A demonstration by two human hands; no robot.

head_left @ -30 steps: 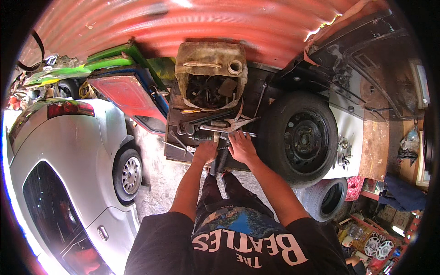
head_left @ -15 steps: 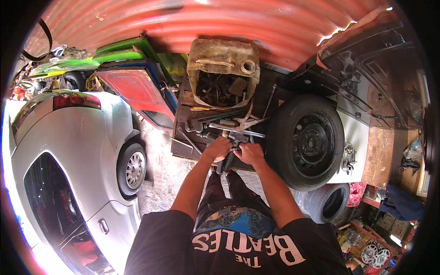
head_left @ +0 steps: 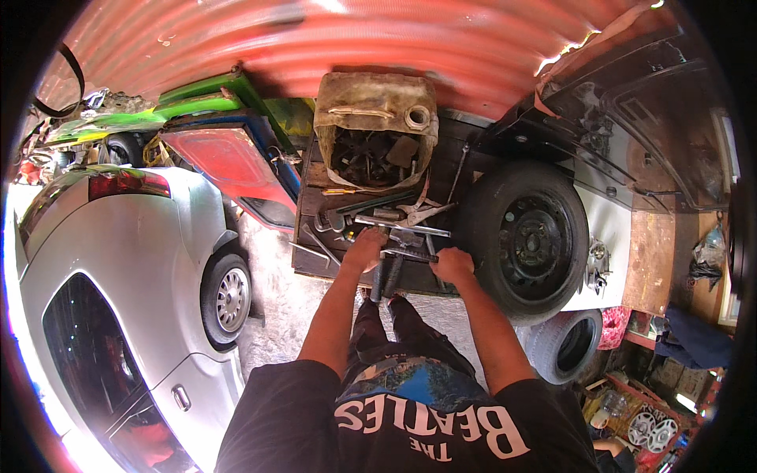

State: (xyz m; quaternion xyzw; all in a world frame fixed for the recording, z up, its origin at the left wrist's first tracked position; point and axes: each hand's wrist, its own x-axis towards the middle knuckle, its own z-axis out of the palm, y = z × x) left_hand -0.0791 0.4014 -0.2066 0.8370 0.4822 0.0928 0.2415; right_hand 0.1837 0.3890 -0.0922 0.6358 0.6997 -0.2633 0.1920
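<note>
I stand at a dark wooden workbench (head_left: pixel 309 236) strewn with metal hand tools. My left hand (head_left: pixel 364 251) rests on the front part of the bench, its fingers curled over a dark tool there. Close by, my right hand (head_left: pixel 453 266) is closed around a long dark metal bar (head_left: pixel 410 254) that lies across the bench between the two hands. Pliers (head_left: pixel 418 214) and a long wrench (head_left: pixel 400 229) lie just beyond my hands. A cut-open, dirty plastic jerrycan (head_left: pixel 377 126) full of metal parts stands at the back of the bench.
A black spare wheel (head_left: pixel 527 236) leans right of the bench, with a second tyre (head_left: pixel 566 345) lower down. A silver car (head_left: pixel 118 284) fills the left side. Red and green car panels (head_left: pixel 221 158) lean against a red corrugated wall (head_left: pixel 315 47). Clutter sits at lower right.
My view has shifted slightly, so the bench sits a little lower and to the right. Both hands have spread apart along the bench, the right one moving toward the wheel.
</note>
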